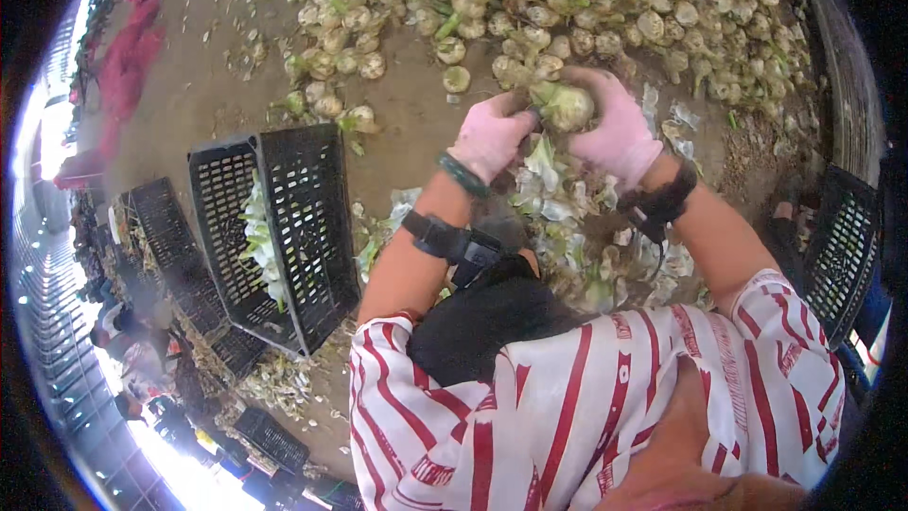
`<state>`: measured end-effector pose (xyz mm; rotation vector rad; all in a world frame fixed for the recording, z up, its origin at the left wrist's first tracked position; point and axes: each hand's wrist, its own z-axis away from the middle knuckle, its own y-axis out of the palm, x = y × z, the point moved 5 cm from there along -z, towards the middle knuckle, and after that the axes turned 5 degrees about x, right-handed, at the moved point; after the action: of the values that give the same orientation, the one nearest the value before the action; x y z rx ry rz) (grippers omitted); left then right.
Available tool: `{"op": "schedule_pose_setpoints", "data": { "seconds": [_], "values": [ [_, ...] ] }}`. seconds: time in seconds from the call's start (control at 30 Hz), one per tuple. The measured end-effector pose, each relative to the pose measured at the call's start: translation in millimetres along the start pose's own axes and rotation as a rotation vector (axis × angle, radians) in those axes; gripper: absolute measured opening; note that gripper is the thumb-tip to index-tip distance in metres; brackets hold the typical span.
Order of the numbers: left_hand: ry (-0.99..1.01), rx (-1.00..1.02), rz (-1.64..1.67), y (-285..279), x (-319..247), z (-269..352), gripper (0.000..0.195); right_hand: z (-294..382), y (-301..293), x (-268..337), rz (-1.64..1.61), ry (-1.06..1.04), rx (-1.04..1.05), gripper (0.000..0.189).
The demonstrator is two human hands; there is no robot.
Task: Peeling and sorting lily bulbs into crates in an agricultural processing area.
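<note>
Before me, near the edge of a heap of pale round bulbs (pixel 603 0), one larger whitish-green bulb (pixel 567 108) is between my hands. My right hand (pixel 618 124), in a pink glove, cups it from the right, with the fingers over its far side. My left hand (pixel 494 131), also in a pink glove, is at the bulb's left side, its fingertips by the leafy end; whether they hold something else is hidden. Peeled leaves and skins (pixel 560 202) lie on the ground just below both hands.
A black perforated plastic crate (pixel 305 227) with pale green leaves inside stands at my left. Another black crate (pixel 844 248) is at the far right. More crates (pixel 170 227) and several people are at the left, near a red mesh heap (pixel 131 57).
</note>
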<state>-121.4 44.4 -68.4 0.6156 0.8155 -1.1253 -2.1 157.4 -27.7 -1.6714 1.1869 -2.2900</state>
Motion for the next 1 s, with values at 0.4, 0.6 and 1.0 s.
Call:
{"op": "schedule_pose_setpoints", "data": {
  "seconds": [0.4, 0.6, 1.0],
  "values": [
    [0.17, -0.002, 0.181, -3, 1, 5, 0.014, 1, 23, -35, -1.047, 0.174, 0.416, 0.06],
    [0.592, -0.415, -0.191, 7, -16, 0, 0.016, 0, 46, -13, -1.74, 0.696, 0.091, 0.054],
    [0.213, -0.757, 0.352, -74, 11, -5, 0.022, 2, 51, -18, -2.031, 0.474, 0.465, 0.05]
  ]
}}
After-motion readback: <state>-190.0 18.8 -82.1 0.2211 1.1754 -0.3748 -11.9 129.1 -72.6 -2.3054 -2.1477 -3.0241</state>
